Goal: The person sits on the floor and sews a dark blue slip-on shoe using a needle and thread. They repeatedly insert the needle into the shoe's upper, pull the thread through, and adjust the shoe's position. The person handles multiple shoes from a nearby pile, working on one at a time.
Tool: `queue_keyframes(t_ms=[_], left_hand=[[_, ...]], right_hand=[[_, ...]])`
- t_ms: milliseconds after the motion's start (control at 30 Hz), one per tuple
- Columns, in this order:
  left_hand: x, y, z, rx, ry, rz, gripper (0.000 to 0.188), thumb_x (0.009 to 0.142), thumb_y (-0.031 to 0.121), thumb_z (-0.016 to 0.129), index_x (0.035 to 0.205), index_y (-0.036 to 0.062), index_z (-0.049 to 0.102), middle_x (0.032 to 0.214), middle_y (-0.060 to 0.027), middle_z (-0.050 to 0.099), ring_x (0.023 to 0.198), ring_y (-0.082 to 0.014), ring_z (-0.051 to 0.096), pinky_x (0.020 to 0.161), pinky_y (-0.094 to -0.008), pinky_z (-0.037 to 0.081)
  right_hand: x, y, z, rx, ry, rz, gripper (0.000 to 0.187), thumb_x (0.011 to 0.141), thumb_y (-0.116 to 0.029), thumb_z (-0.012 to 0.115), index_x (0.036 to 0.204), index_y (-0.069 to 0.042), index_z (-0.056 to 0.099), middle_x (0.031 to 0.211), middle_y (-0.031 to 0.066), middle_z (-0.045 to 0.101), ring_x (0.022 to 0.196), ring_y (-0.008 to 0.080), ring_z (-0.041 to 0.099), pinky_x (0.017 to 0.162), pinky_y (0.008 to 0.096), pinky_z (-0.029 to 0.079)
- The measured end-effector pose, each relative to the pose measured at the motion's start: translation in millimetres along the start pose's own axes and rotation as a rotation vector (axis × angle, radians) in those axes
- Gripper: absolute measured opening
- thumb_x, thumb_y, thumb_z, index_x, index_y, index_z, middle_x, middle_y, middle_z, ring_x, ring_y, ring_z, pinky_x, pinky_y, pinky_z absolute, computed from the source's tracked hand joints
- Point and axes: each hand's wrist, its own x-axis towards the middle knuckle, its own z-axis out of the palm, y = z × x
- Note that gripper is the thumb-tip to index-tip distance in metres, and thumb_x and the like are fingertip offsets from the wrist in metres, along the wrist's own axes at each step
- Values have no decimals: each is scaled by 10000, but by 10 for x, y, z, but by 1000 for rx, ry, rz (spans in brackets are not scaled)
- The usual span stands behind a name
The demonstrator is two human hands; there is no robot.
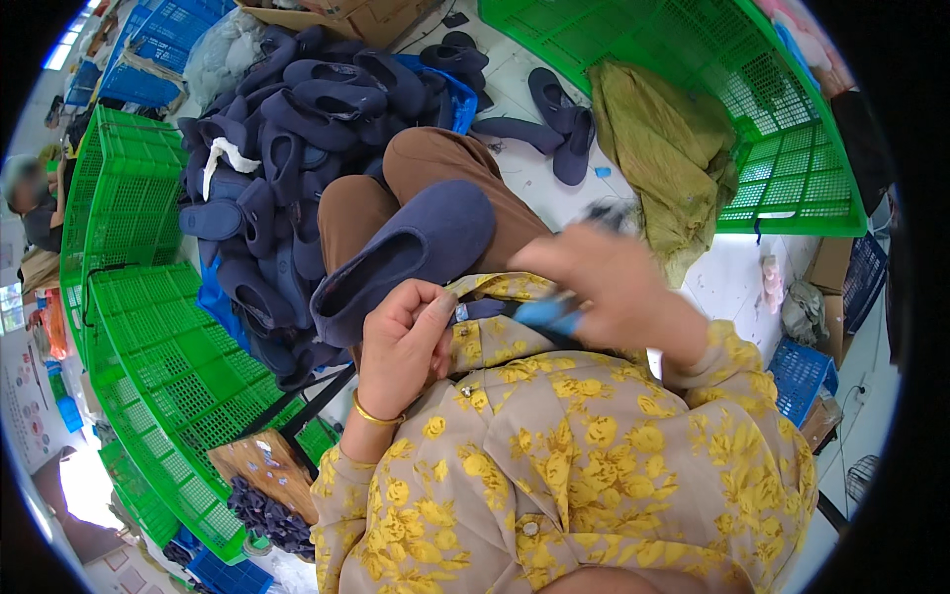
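A navy slip-on shoe (pixel 416 252) lies on my brown-trousered knees, its opening turned up toward me. Beside its near end, my left hand (pixel 401 342) is closed, thumb pressed against the forefinger. A narrow dark blue strip (pixel 483 309) with a small pale patch shows at those fingertips; whether they grip it is hard to see. My right hand (pixel 609 287) is smeared by motion over my lap, its fingers curled. A light blue object (pixel 546 314) shows blurred under its fingers, its kind unclear.
Many navy shoes form a heap (pixel 297 129) beyond my knees, a white scrap (pixel 228 158) on top. Green crates (pixel 148 327) line the left; another green crate (pixel 792 158) stands far right. An olive sack (pixel 663 148) and loose shoes (pixel 569 129) lie ahead. A wooden stool (pixel 262 465) is at my left.
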Motion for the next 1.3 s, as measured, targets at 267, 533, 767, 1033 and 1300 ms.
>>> queue_keyframes(t_ms=[267,533,767,1033,1300], left_hand=[[163,-76,-140,376,252,360,197,993,178,561,1022,-7,622,859,-48,647,748,-113,601,686,-243,479],[471,-112,-283,218,220,57,257,969,154,566,1101,-47,656,983,-76,692,816,-130,619,722,-252,480],[524,-290,-250,476,300,249,215,926,163,615,970,-32,692,761,-70,688,717,-120,602,681,-268,482],[496,-245,-191,-194,239,-172,199,942,139,604,1080,4,654,943,-32,668,862,-117,601,812,-258,460],[495,-249,-128,-457,255,-195,101,925,110,614,1002,46,627,935,-38,644,879,-138,592,852,-273,460]], right_hand=[[124,138,546,321,145,186,195,794,-58,679,988,-67,672,804,53,617,605,160,566,565,284,452],[431,317,865,979,86,710,135,930,-126,651,989,-6,674,853,-30,629,759,36,525,703,216,453],[474,367,1020,1026,165,752,149,892,-146,667,945,-10,698,769,-37,602,674,34,467,599,223,408],[472,367,1027,897,163,761,124,877,-130,679,926,-16,681,721,-28,587,629,30,449,561,231,387],[444,269,1011,742,144,706,82,859,-101,684,895,-41,640,665,-7,561,542,38,412,503,249,360]])
